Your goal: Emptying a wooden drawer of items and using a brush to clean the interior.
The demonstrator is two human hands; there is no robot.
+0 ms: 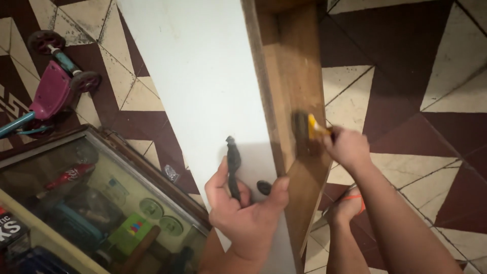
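A tall white door (203, 76) stands edge-on below me, its bare wooden edge (294, 76) facing right. My left hand (246, 208) grips the dark metal door handle (232, 162) on the white face, thumb resting near the dark keyhole plate (264, 186). My right hand (347, 147) holds a paintbrush (309, 129) with a yellow handle and dark bristles pressed against the wooden edge. The brush is blurred. My foot in an orange-strapped sandal (350, 200) shows below the right arm.
The floor has maroon and cream patterned tiles (406, 61). A glass-topped display case (91, 203) with assorted goods sits at lower left. A pink and teal child's scooter (50, 86) lies at upper left.
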